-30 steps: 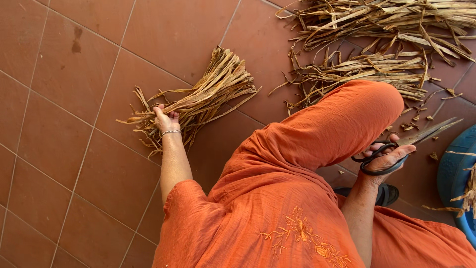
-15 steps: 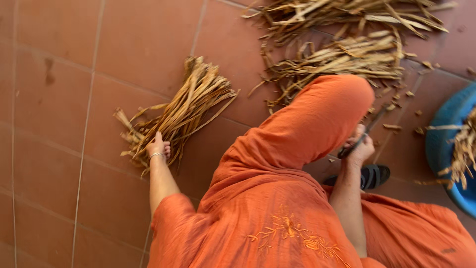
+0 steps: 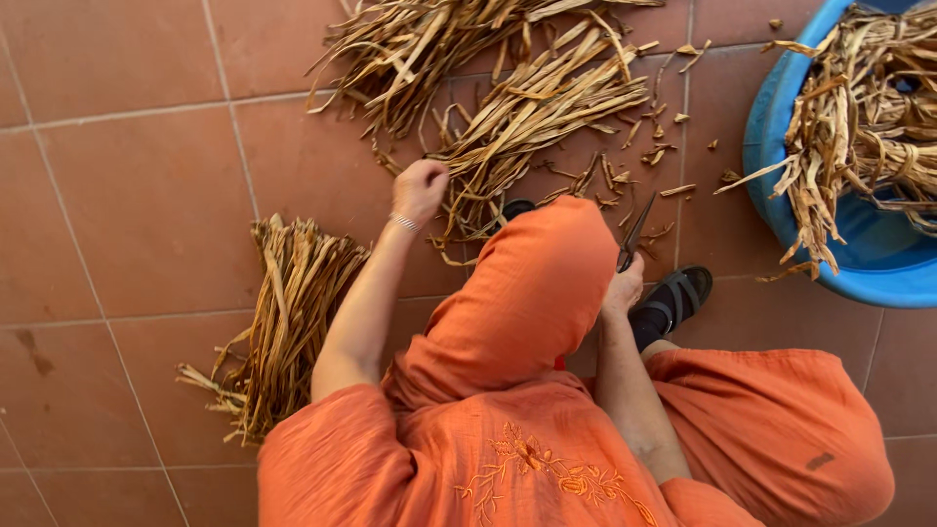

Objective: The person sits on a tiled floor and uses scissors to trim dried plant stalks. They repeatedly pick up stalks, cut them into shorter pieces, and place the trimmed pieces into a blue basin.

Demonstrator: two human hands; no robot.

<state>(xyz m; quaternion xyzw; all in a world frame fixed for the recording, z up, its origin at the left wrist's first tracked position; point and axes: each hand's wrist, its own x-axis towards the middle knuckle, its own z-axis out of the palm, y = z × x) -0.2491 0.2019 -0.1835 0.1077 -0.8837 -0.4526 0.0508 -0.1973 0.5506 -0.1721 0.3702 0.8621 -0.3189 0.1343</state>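
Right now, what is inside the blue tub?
The blue tub at the right edge holds a heap of dried plant strips, several hanging over its rim. The heap covers most of the inside, and the frame cuts the tub off.

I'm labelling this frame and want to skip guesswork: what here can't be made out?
Head view only:
- Scissors: handles hidden inside the right hand; the raised knee covers part of the blades, so open or closed is unclear.
- Left hand: fist seen from behind; its grip on the dried leaves is hidden.
- Blue basin: cut off by the right and top edges.
- Sandal: partly behind the right hand's arm.
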